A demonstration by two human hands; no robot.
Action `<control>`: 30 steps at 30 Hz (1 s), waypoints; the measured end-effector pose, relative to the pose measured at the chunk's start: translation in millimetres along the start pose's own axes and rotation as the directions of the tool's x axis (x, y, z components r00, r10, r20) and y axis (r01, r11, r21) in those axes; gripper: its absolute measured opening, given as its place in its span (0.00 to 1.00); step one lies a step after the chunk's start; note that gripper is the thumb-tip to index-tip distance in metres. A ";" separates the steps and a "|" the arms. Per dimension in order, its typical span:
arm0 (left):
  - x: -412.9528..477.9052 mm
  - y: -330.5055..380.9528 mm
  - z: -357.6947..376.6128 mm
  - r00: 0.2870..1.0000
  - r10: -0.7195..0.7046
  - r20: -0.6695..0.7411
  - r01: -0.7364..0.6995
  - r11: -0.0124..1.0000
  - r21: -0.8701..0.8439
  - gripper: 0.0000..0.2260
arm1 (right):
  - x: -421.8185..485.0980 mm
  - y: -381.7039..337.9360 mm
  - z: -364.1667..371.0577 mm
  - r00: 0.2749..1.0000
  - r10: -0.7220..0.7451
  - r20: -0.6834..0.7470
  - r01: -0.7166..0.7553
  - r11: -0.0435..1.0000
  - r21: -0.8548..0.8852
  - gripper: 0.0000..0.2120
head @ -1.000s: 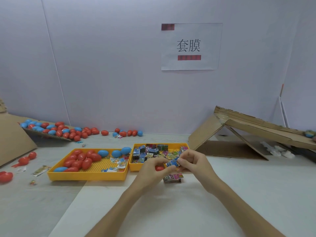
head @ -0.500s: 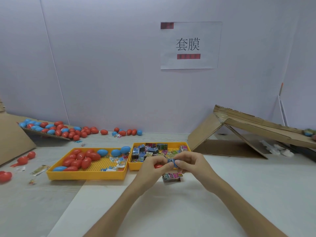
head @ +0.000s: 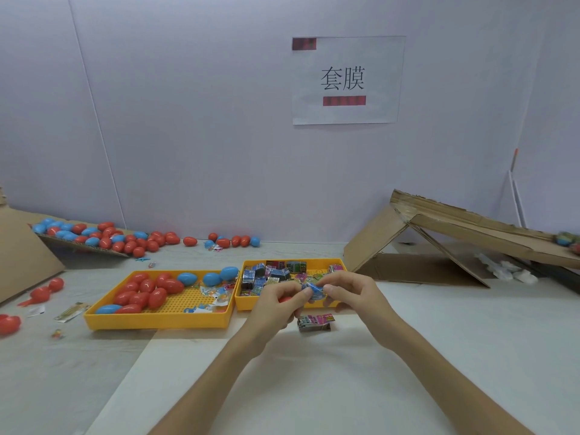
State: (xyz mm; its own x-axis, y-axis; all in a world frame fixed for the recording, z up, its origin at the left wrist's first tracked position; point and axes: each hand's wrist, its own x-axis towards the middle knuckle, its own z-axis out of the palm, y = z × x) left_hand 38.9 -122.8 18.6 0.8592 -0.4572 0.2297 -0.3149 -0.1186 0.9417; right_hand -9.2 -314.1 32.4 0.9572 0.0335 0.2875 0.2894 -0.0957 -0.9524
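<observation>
Both forearms are bare and run from the near edge toward centre, converging, with wrists roughly level. Left hand [head: 275, 307]: fingers curled, thumb and forefinger pinching the blue packet [head: 314, 288] from its left side. Right hand [head: 353, 293]: back facing up, fingers curled, fingertips pinching the same packet from its right side. The two hands' fingertips are almost touching.

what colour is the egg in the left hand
Red; the egg peeks from the left hand, head view.
</observation>
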 end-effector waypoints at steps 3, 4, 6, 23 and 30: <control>-1.4 2.7 0.8 0.999 -0.021 0.031 0.022 1.000 -0.020 0.14 | 1.1 -0.6 -2.0 0.999 0.027 0.031 -0.029 0.998 0.064 0.07; -2.2 3.1 1.0 0.999 -0.025 0.045 0.026 0.999 -0.025 0.14 | 1.8 -0.5 -3.2 0.997 0.040 0.063 -0.047 0.993 0.112 0.09; -3.2 3.6 1.5 0.998 -0.028 0.062 0.030 0.999 -0.021 0.13 | 3.0 -0.9 -5.0 0.987 0.059 0.148 -0.087 0.978 0.192 0.11; -5.5 12.4 0.6 0.955 -0.188 0.228 0.263 0.892 -0.368 0.14 | 4.2 5.3 -6.2 0.997 0.018 0.072 -0.024 0.995 0.096 0.06; -3.0 10.7 -1.9 0.973 -0.146 0.177 0.213 0.862 -0.460 0.10 | 6.4 7.6 -7.6 0.999 -0.017 -0.051 0.021 0.996 0.086 0.05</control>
State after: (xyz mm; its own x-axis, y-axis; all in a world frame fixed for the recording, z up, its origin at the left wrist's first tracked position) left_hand 33.7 -121.0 28.5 0.8107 -0.5840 0.0428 0.0971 0.2061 0.9737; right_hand -0.9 -322.2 27.7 0.9511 -0.0156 0.3085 0.3084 -0.0090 -0.9512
